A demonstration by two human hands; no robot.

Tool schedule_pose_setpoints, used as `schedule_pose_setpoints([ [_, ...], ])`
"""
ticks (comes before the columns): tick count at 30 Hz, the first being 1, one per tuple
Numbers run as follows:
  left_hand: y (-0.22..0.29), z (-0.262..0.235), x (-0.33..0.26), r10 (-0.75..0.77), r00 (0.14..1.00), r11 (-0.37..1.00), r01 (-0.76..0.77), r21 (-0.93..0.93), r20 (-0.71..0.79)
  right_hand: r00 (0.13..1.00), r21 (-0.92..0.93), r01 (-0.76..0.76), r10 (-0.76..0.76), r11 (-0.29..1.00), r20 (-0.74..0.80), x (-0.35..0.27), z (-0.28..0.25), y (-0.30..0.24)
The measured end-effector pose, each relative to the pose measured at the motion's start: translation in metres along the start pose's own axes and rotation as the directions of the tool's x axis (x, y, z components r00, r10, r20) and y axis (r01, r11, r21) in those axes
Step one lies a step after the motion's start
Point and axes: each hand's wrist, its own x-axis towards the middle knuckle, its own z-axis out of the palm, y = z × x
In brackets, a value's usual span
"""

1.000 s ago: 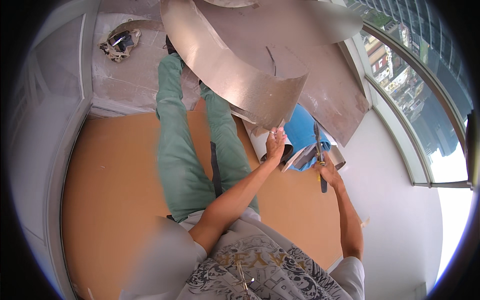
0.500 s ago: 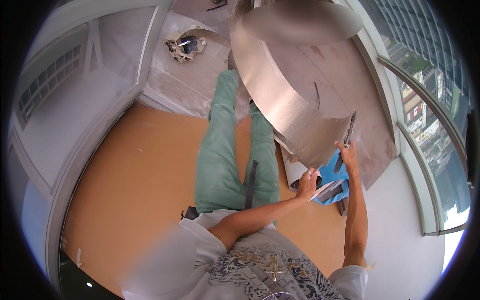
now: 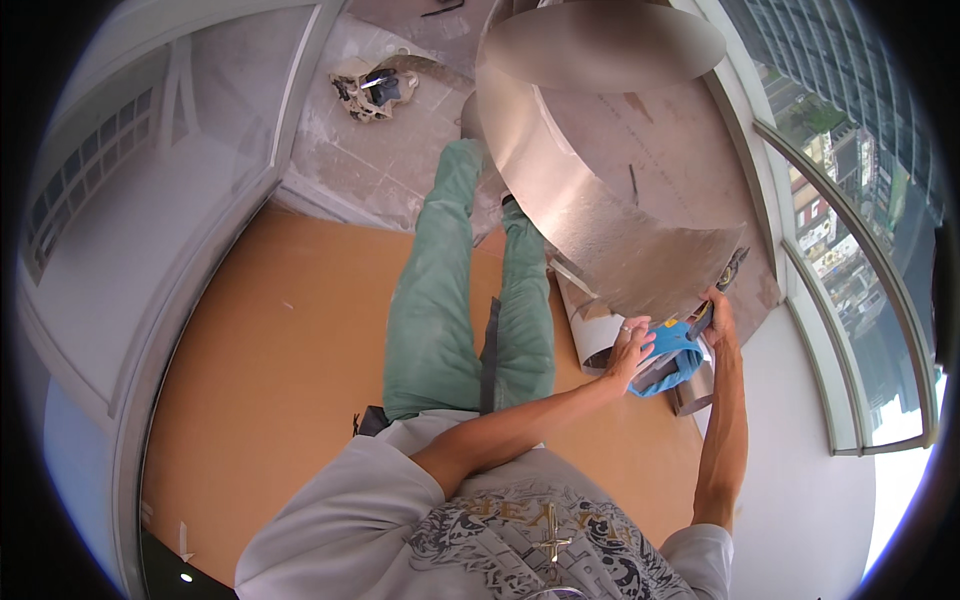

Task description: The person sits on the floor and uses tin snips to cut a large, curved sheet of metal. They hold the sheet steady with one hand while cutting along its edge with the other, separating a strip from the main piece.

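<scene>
- Curved metal sheet (image 3: 610,230): large, shiny and bowed, it fills the upper centre of the view; its lower edge runs from about 6 o'clock to 4 o'clock of the sheet, just above both hands
- Right hand (image 3: 716,312): at the sheet's 4 o'clock corner, closed around a dark hand tool (image 3: 722,285) whose upper end lies against the sheet's edge
- Left hand (image 3: 632,348): at 6 o'clock of the sheet, fingers curled onto a blue object (image 3: 672,352); a ring shows on one finger; whether it grips or only presses cannot be told
- Blue object: between the two hands, just below the sheet's edge, resting on smaller metal offcuts (image 3: 600,330)
- Green trouser legs (image 3: 450,300): at 9 o'clock of the hands, stretched over the orange floor (image 3: 280,380)
- Curved window (image 3: 860,260): at 3 o'clock, with buildings beyond
- Pile of debris (image 3: 375,88): at 11 o'clock, well apart, on a grey tiled floor (image 3: 400,170)
</scene>
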Motion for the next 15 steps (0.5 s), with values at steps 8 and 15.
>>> schedule_pose_setpoints([
  [8,0.056,-0.037,-0.026,-0.402,0.906,0.888,0.421,-0.188,0.132,0.992,0.029,0.123,-0.122,0.992,-0.045,-0.082,0.026,-0.03],
  [15,0.078,-0.063,0.008,-0.304,0.946,0.945,0.315,-0.088,0.113,0.943,-0.057,0.238,-0.245,0.97,-0.227,-0.178,0.093,-0.032],
])
